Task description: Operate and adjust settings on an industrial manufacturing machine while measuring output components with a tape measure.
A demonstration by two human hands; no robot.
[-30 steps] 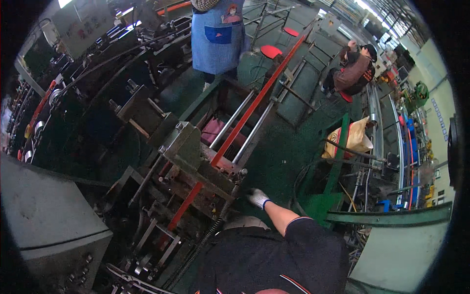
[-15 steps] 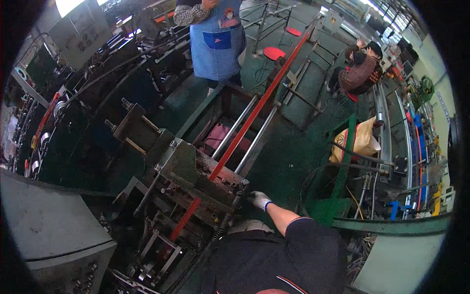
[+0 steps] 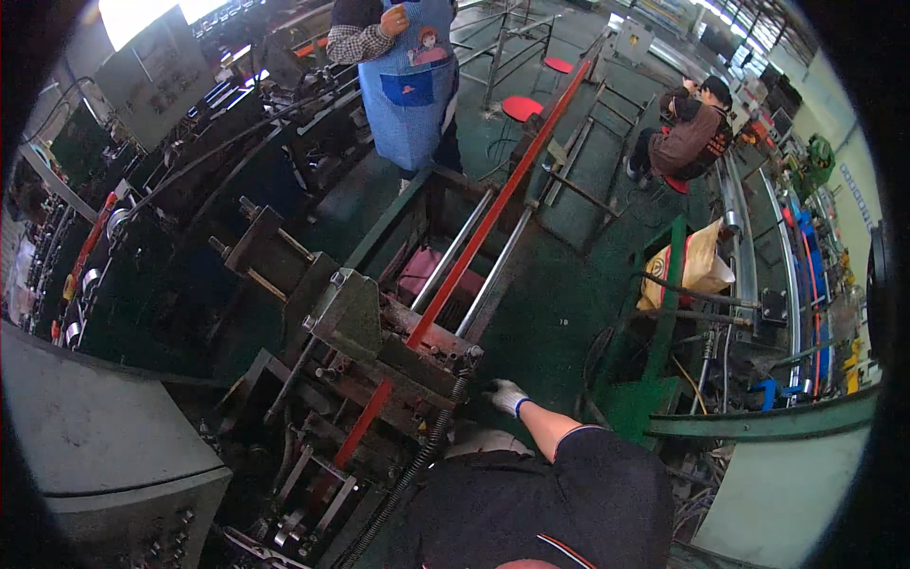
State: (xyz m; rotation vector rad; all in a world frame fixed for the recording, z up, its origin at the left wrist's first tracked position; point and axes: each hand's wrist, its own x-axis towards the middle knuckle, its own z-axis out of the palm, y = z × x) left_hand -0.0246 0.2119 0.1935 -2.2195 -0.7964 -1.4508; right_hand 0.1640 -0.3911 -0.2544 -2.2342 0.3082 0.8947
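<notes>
My right hand [image 3: 509, 396], in a white glove with a blue-edged cuff, hangs just right of the machine's near end, beside a dark coil spring [image 3: 431, 441]. Its fingertips look dark and blend into the background, so I cannot make out whether they hold anything. My left hand is out of sight. A long red bar [image 3: 512, 194] runs from far off into the machine's clamp block [image 3: 349, 313]. The same red shows again on a short stretch of bar [image 3: 364, 422] on the near side. Two shiny rods [image 3: 495, 272] flank the bar.
A person in a blue apron [image 3: 409, 109] stands beyond the machine; another sits on a red stool [image 3: 676, 184] at the far right. A paper sack [image 3: 697, 266] leans by a green frame [image 3: 675, 284]. A grey cabinet [image 3: 104, 427] fills the near left. Another red stool [image 3: 521, 107] stands behind the bar.
My view has shifted slightly. My right hand sits a little farther from the machine's edge. The aproned person has turned slightly, with a hand raised at the chest.
</notes>
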